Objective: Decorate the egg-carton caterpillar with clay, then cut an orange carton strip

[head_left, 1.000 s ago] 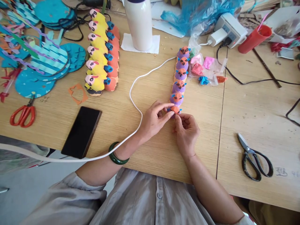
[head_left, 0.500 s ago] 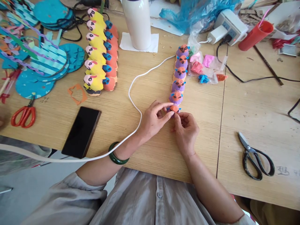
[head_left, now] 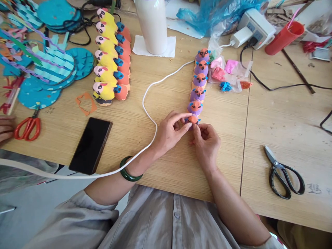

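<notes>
Pinching orange figure (head_left: 193, 119), base hidden — behind fingertips (head_left: 190, 126)

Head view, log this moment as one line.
left hand: pinches end figure; right hand: fingertips at it; figure row: on table; black scissors: right, apart

**Surface stock, not in use**

We list on the wooden surface (head_left: 285, 114): black phone (head_left: 90, 145), red scissors (head_left: 27, 127), black scissors (head_left: 275, 166), white bottle (head_left: 153, 26) on a napkin, white cable (head_left: 143, 102), yellow figures (head_left: 105, 58) in a row, teal paper discs (head_left: 52, 69), red cup (head_left: 284, 38), power strip (head_left: 256, 27).
</notes>
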A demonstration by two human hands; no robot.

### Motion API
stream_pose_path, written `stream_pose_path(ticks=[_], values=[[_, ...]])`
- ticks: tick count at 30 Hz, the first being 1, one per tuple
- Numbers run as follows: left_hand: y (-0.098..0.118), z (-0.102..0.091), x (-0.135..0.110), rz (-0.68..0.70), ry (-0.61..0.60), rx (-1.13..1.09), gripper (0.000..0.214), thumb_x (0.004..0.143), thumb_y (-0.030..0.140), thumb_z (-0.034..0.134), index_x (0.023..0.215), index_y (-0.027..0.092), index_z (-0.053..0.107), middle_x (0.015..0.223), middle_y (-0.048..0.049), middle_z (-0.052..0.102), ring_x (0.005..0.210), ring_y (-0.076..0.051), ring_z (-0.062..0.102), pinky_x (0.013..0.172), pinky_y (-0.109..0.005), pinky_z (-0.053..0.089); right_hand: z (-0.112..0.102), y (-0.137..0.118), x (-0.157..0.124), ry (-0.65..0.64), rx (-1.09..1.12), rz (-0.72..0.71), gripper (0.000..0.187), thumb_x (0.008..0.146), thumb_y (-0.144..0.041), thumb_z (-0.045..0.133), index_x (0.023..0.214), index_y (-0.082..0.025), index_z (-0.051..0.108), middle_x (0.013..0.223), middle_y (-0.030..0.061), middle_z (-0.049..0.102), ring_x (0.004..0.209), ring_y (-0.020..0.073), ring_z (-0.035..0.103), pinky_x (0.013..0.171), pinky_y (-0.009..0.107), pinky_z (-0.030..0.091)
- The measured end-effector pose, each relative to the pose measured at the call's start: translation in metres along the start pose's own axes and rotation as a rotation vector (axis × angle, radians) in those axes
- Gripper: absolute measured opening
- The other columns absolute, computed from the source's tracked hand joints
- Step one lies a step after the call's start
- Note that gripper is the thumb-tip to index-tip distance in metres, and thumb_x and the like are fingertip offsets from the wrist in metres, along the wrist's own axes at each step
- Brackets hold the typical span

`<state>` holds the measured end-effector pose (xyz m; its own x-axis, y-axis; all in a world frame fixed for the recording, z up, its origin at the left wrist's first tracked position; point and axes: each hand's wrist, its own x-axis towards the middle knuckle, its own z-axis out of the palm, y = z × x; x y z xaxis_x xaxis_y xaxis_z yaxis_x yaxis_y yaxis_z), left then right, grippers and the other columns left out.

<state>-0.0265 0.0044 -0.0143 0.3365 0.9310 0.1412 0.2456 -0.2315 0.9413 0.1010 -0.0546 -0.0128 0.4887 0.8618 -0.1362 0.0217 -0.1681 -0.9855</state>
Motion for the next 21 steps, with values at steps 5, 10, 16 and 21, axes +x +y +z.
stream_pose_path(ticks=[5,10,16,21], values=[[0.001,0.0,0.0,-0.005,0.003,-0.02,0.026,0.092,0.017,0.069,0.117,0.02,0.074,0.091,-0.0013,0.06,0.071,-0.009,0.054,0.066,-0.021,0.047,-0.001,-0.002,0.0,-0.005,-0.012,-0.012,0.033,0.086,-0.05,0.072,0.078,-0.019,0.062,0.066,-0.0035,0.06,0.048,0.0077,0.049,0.04,0.021,0.049],[0.001,0.001,0.0,-0.008,0.011,-0.021,0.026,0.09,0.021,0.073,0.117,0.019,0.074,0.091,-0.0009,0.059,0.068,-0.008,0.053,0.064,-0.02,0.046,-0.002,-0.004,0.001,0.006,0.027,-0.004,0.037,0.09,-0.053,0.068,0.077,-0.019,0.062,0.062,-0.0045,0.057,0.043,0.0073,0.051,0.039,0.021,0.049],[-0.001,0.0,0.0,-0.044,0.046,-0.07,0.028,0.092,0.029,0.072,0.118,0.02,0.074,0.092,-0.0012,0.059,0.063,-0.007,0.048,0.059,-0.02,0.042,-0.005,-0.004,0.001,0.008,0.12,0.022,0.034,0.091,-0.051,0.068,0.08,-0.019,0.064,0.062,-0.0047,0.057,0.043,0.0072,0.051,0.042,0.022,0.053],[0.002,-0.005,0.002,-0.122,0.145,-0.182,0.024,0.09,0.031,0.071,0.11,0.018,0.078,0.09,-0.0023,0.061,0.066,-0.008,0.05,0.056,-0.021,0.039,-0.013,-0.002,0.001,0.008,0.277,0.032,0.03,0.093,-0.047,0.066,0.082,-0.019,0.065,0.07,-0.004,0.058,0.047,0.0061,0.05,0.046,0.021,0.052]])
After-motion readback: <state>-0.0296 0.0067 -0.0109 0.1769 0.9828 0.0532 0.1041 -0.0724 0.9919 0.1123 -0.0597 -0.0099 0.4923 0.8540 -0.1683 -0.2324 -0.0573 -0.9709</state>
